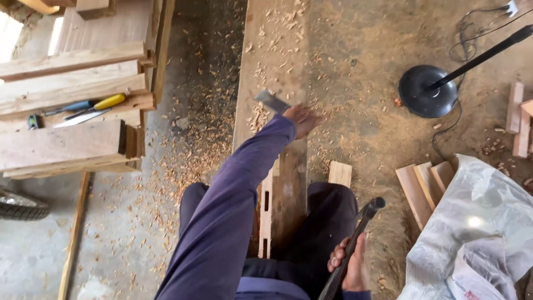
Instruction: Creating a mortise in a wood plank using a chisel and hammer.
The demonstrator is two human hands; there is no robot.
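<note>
**Steel chisel held over a long plank, hammer gripped low**

Steel is what the left hand (pixel 301 119) is closed around: a flat chisel (pixel 272 101) whose grey blade sticks out up and to the left, blurred, just above the long plank (pixel 277 50). How tightly the fingers wrap it cannot be told through the blur. The plank is straddled between the knees and runs away from the body, littered with wood shavings (pixel 261 114); rectangular mortise slots (pixel 266 222) are seen in a paler piece close to the lap. The right hand (pixel 350 266) is shut round the dark handle of a hammer (pixel 358 233), its head raised toward the plank.

The chisel is judged stiff, fairly light and sharp at the tip, best taken by the shank behind the blade. The hammer is judged head-heavy, best gripped low on the handle. The plank is judged heavy, rigid and unlikely to shift.

Screwdrivers (pixel 91 105) lie on stacked boards (pixel 66 83) at the left.
</note>
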